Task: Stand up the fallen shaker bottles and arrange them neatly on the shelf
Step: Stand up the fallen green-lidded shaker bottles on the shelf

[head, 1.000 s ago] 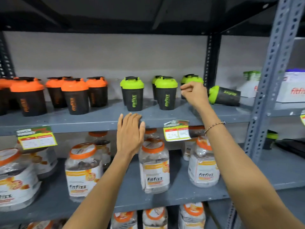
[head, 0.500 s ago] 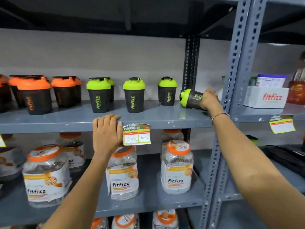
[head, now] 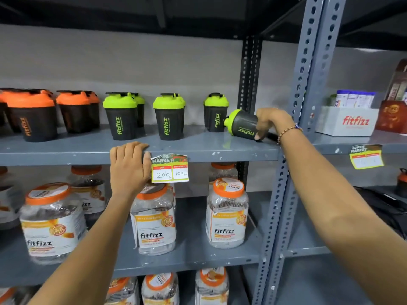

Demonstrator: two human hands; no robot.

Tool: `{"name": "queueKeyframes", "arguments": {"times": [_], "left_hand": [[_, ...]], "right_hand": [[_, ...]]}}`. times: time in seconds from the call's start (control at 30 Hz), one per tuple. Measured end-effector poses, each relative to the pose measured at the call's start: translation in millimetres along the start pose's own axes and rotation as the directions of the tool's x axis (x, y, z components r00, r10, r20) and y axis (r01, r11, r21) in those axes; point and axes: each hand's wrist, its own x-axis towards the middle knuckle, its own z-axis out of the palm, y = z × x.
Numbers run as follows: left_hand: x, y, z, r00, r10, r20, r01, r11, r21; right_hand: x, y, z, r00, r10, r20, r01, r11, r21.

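A black shaker bottle with a green lid lies tilted on its side at the right end of the grey shelf, lid pointing left. My right hand grips its base end. Several green-lidded shakers stand upright in the shelf's middle, and orange-lidded shakers stand at the left. My left hand rests on the shelf's front edge, fingers curled over the lip, holding no bottle.
A price tag hangs on the shelf edge beside my left hand. A perforated grey upright post stands just right of the tilted shaker. Clear jars with orange lids fill the lower shelf. A white box sits on the neighbouring shelf.
My right hand moved right from the upright green shakers and took hold of the fallen shaker, lifting its base. My left hand settled onto the shelf edge. The view shifted right.
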Motion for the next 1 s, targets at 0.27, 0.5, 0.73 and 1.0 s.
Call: {"name": "queueKeyframes", "arguments": {"times": [0.27,0.5,0.73,1.0], "left_hand": [[-1,-2,-5,0.999,0.030,0.037,-0.030,1.000,-0.008],[-2,-4,-6,0.997,0.030,0.066,-0.028,0.999,-0.025],[-1,-8,-8,0.994,0.060,0.095,-0.057,0.998,-0.036],[0,-9,-9,0.993,0.068,0.092,-0.055,0.990,-0.130]], "right_hand": [[2,-1,-2,0.994,0.107,0.009,-0.107,0.985,0.138],[-1,-31,24,0.996,-0.023,0.081,-0.065,0.409,0.910],[-5,-60,49,0.996,0.079,-0.031,0.001,0.351,0.936],[3,-66,54,0.996,0.089,0.003,-0.045,0.470,0.882]]}}
